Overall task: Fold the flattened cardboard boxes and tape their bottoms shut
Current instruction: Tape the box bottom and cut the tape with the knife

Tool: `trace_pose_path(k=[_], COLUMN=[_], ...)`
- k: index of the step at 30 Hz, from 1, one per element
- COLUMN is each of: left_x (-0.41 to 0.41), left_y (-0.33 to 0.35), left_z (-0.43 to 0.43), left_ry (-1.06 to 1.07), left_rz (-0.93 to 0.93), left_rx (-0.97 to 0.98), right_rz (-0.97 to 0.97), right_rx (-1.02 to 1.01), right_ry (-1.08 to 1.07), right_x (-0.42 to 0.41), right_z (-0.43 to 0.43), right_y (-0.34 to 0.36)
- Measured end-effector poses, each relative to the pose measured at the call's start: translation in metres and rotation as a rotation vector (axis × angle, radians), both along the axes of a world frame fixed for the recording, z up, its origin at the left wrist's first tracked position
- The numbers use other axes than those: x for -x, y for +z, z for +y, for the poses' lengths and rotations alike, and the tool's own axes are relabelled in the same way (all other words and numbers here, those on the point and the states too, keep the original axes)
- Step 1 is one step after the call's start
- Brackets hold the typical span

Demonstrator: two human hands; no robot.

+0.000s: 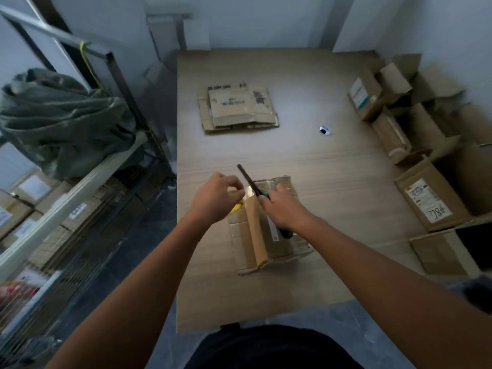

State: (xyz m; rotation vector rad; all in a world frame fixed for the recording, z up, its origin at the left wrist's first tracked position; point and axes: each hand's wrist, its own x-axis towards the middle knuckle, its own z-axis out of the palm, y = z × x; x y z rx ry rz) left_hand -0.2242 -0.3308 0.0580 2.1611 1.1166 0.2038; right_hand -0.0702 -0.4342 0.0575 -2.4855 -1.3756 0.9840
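Nearest me are the person's two bare forearms, reaching out over the table [332,182] to a half-folded box [255,243] that sits close to the near edge, flaps up and one long flap standing on its side. Above it, the left hand [217,198] has its fingers curled round what I take to be a yellow tape roll [235,209], with a shiny strip of tape [248,192] stretched from it toward the other hand. The right hand [282,209] is clenched round the green handle of the scissors [249,181], whose dark blade points up and away to the left and crosses the strip. I read this as the cut. The risks are plain: the blade runs just beside the left fingertips, so a hurried snip could nick them. If the strip goes slack it may fold onto itself or stick crooked across the seam. With neither hand pressing on the box, the flaps could spring open or the box could slide. I cannot tell how well the tape already grips the cardboard. Further out lies the stack of flattened boxes [237,110], near a small round object [325,130], and finished boxes [431,203] crowd the right side.
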Motion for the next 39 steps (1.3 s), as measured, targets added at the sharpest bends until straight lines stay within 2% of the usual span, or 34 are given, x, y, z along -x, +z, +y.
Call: trace_pose_path(k=[2, 4, 8, 11, 17, 21, 24, 27, 31, 33, 36, 39], left_x=[-0.001, -0.004, -0.016, -0.026, -0.031, -0.024, -0.014, -0.001, 0.022, 0.034, 0.049, 0.062], left_y=[0.015, 0.03, 0.055, 0.066, 0.055, 0.055, 0.055, 0.051, 0.051, 0.052, 0.05, 0.055], left_z=[-0.014, -0.033, -0.086, -0.132, -0.217, -0.253, -0.269, -0.28, -0.276, -0.266, -0.244, -0.216], left_ry=[0.008, 0.018, 0.008, -0.04, -0.028, -0.039, -0.027, -0.03, 0.06, 0.057, 0.014, -0.047], left_rz=[-0.023, -0.045, -0.158, -0.214, -0.243, -0.183, -0.191, -0.241, -0.497, -0.583, -0.595, -0.506], left_rx=[0.028, 0.064, 0.154, 0.155, 0.129, 0.129, 0.104, 0.105, 0.386, 0.454, 0.423, 0.332], right_rz=[0.069, 0.207, 0.629, 0.792, 0.633, 0.521, 0.533, 0.58, 0.703, 0.782, 0.752, 0.719], right_rx=[-0.241, -0.384, -0.508, -0.572, -0.644, -0.634, -0.658, -0.649, -0.64, -0.6, -0.588, -0.645], right_ry=[-0.085, -0.154, -0.3, -0.374, -0.255, -0.181, -0.12, -0.161, -0.304, -0.366, -0.346, -0.392], right_x=[0.0, -0.001, -0.007, -0.018, -0.027, -0.027, -0.022, -0.017, -0.008, -0.003, 0.008, 0.017], right_z=[-0.017, -0.039, -0.093, -0.137, -0.207, -0.237, -0.248, -0.247, -0.237, -0.231, -0.22, -0.212], right_y=[0.011, 0.025, 0.046, 0.053, 0.048, 0.039, 0.042, 0.045, 0.052, 0.055, 0.057, 0.06])
